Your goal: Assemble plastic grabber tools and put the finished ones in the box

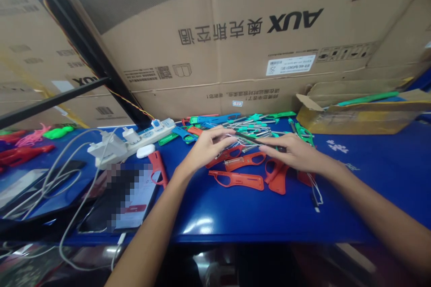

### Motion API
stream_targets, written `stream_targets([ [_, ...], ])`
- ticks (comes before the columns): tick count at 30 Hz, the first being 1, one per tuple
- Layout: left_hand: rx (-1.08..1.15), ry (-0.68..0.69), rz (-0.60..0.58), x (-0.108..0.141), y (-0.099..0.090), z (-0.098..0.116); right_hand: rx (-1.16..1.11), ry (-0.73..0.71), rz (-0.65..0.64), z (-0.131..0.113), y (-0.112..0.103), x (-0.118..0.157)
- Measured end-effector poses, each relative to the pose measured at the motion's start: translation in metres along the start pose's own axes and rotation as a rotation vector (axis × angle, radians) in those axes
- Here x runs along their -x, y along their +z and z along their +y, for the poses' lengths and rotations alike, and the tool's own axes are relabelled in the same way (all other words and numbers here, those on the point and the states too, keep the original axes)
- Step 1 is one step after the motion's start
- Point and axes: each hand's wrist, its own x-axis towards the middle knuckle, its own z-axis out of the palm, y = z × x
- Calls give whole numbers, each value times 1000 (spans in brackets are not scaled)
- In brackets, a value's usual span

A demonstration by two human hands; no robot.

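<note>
The right hand (294,150) pinches a thin dark stick (248,138). The left hand (212,145) curls by its other end; I can't tell if it grips. The stick is over red lighter-handle shells (244,180) on a blue table (215,215). Behind are metal tubes (257,129).

My one feed looks from the wearer's head, near and above the front edge of the blue table (215,210), facing forward and down toward the AUX carton (235,67) behind it.
</note>
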Motion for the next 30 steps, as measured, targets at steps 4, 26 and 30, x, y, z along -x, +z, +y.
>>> stream_targets([
  [4,1,8,25,0,-1,1,-5,-8,15,-4,-1,-1],
  [26,20,80,3,-1,0,-1,19,12,-45,-9,-2,-2],
  [30,43,85,26,-1,2,1,23,29,-29,-7,-3,-2],
])
